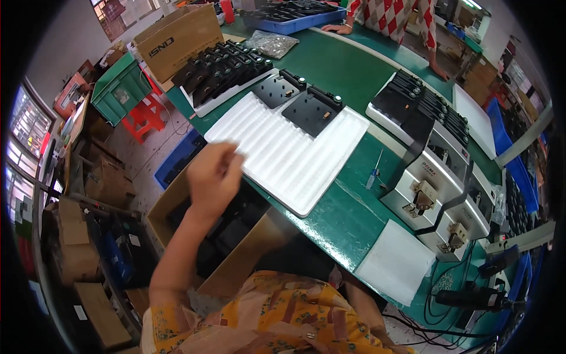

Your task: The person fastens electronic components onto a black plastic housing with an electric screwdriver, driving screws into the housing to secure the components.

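Lightly by the edges: two plates on a white tray

My left hand (213, 180) is at the left rim of the white tray (289, 171), fingers curled; I cannot tell whether the tips meet, pinch anything or touch the rim. My right hand is out of sight beyond its forearm (361, 301). The tray lies on the green table (348, 197), with two black plates (305, 117) side by side on its far part.

I judge the tray light and fairly stiff but easily dented, so I'd support it under opposite rims. The plates look thin, rigid and smooth, apt to slide if tilted; the thicker bar (323, 97) along the far edge probably makes that side heavier. I'd take a plate by its left and right edges, keeping off the small brass-coloured piece (326, 116).
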The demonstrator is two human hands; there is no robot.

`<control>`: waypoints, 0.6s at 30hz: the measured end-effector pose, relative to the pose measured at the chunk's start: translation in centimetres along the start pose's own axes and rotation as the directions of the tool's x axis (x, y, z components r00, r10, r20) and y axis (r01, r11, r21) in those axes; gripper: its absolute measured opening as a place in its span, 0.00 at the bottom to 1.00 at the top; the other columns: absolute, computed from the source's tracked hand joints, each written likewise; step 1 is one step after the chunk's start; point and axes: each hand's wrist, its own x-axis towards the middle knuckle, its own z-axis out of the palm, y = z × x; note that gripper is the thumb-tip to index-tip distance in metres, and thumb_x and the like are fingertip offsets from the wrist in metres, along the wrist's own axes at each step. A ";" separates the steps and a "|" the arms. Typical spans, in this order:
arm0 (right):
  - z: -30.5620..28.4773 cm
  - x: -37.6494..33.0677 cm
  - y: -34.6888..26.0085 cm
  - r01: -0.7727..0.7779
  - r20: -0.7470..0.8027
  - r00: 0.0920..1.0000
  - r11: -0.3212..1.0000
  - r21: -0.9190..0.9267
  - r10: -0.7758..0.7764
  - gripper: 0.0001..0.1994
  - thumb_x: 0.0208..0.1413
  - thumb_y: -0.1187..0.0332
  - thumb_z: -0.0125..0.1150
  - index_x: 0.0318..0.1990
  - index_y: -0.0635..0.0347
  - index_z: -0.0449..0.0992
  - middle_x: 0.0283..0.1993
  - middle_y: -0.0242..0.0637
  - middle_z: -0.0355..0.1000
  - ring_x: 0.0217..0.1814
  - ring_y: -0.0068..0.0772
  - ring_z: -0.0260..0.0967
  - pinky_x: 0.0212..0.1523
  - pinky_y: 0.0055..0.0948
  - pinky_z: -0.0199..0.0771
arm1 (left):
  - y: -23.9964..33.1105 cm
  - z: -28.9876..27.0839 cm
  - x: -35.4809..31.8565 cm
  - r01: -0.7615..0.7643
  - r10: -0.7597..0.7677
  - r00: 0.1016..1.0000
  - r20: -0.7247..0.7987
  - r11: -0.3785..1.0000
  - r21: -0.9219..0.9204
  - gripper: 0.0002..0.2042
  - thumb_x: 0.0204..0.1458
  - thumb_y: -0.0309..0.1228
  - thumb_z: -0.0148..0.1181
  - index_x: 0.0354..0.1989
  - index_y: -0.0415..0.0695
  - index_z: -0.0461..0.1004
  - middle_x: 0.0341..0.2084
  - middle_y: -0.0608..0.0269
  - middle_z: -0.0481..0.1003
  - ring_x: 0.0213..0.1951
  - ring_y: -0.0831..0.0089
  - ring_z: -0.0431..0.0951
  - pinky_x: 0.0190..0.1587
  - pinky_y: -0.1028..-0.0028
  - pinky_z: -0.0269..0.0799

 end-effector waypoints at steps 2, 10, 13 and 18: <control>-0.8 -0.6 0.2 0.000 -0.018 1.000 1.000 -0.015 0.000 0.16 0.64 0.64 0.60 0.54 0.62 0.76 0.46 0.41 0.78 0.44 0.37 0.78 0.45 0.31 0.82 | 1.0 3.9 3.9 -0.236 0.236 0.972 0.015 0.968 0.084 0.17 0.45 0.30 0.72 0.43 0.38 0.78 0.33 0.56 0.79 0.35 0.63 0.80 0.38 0.69 0.75; -5.3 -4.5 5.1 -0.054 -0.091 0.995 0.987 -0.151 0.040 0.15 0.64 0.66 0.60 0.54 0.63 0.76 0.45 0.41 0.78 0.42 0.36 0.79 0.44 0.31 0.83 | 1.8 12.5 8.1 -0.185 0.064 0.949 0.310 0.906 0.379 0.41 0.34 0.60 0.73 0.42 0.29 0.72 0.36 0.47 0.77 0.43 0.54 0.75 0.40 0.59 0.75; -4.0 -7.4 3.8 -0.059 -0.169 0.984 0.998 -0.029 0.053 0.10 0.61 0.74 0.63 0.48 0.68 0.77 0.42 0.44 0.79 0.43 0.31 0.78 0.38 0.29 0.83 | 1.3 14.4 8.9 -0.209 0.031 0.927 0.374 0.870 0.446 0.43 0.33 0.62 0.72 0.43 0.29 0.72 0.37 0.46 0.77 0.44 0.53 0.76 0.42 0.60 0.76; -6.7 -10.3 5.1 0.221 0.053 0.975 0.954 -0.201 -0.214 0.07 0.62 0.78 0.60 0.47 0.66 0.77 0.42 0.31 0.77 0.40 0.17 0.71 0.43 0.17 0.71 | 1.9 16.0 10.6 -0.136 -0.143 0.868 0.475 0.852 0.505 0.45 0.32 0.62 0.72 0.47 0.29 0.71 0.42 0.44 0.77 0.48 0.51 0.76 0.46 0.62 0.77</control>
